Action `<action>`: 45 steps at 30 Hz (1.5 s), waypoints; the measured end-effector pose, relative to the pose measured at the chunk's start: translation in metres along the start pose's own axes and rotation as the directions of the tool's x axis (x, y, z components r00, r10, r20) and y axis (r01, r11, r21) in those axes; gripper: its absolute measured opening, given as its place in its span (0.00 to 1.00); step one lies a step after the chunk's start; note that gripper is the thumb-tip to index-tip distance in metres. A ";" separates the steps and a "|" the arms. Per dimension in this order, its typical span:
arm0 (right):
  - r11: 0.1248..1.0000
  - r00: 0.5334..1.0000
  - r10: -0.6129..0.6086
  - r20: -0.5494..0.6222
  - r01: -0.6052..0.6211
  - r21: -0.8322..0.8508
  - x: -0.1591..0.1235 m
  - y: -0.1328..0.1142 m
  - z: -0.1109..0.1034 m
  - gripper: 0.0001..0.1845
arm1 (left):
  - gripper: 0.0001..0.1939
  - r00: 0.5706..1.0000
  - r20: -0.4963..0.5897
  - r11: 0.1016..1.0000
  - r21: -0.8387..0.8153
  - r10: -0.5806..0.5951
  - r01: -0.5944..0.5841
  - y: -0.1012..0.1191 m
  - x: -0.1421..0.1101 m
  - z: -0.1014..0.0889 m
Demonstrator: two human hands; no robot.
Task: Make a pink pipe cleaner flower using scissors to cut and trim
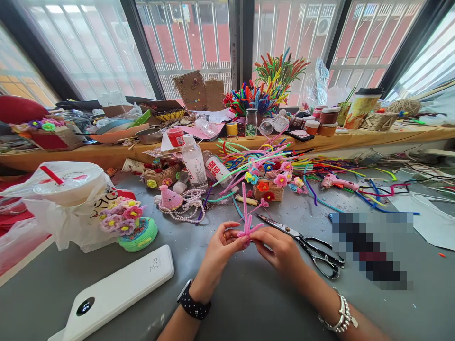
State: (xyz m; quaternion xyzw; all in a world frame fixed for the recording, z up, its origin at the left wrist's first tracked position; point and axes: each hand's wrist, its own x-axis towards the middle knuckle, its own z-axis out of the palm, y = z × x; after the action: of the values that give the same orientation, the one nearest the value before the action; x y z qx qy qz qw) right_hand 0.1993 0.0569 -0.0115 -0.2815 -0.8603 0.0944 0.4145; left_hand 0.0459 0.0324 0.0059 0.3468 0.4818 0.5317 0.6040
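Between my two hands is a pink pipe cleaner, bent into loops at the bottom with straight ends standing up. My left hand pinches its lower left side between thumb and fingers. From the right, my right hand is closed on another part of it, thumb and forefinger together. Just beyond my right hand lie black-handled scissors on the grey table. Behind the hands stands a woven basket decorated with pipe cleaner flowers. My fingers hide part of the pink loops.
A white power bank and a green pot of fuzzy flowers lie to the left, near a bagged cup. Loose pipe cleaners, bottles and a pink glue gun fill the back. A blurred dark object is at right.
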 end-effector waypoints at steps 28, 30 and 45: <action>0.980 0.985 0.169 0.011 -0.170 0.106 0.003 -0.008 0.000 0.08 | 0.20 0.998 -0.024 0.996 0.066 0.055 -0.053 -0.003 0.002 -0.002; 0.977 0.984 0.178 0.015 -0.178 0.118 0.004 -0.008 -0.002 0.08 | 0.20 0.998 -0.023 0.997 0.063 0.055 -0.054 -0.003 0.003 -0.003; 0.967 0.986 -0.167 0.030 0.170 -0.189 -0.003 0.005 -0.002 0.10 | 0.19 1.000 0.014 1.000 0.009 -0.020 0.020 0.001 0.000 -0.002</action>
State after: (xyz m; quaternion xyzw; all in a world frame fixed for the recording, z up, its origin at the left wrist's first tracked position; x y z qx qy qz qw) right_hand 0.2042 0.0590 -0.0137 -0.2452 -0.8890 -0.0222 0.3860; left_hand 0.0436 0.0323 0.0062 0.3482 0.4833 0.5211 0.6113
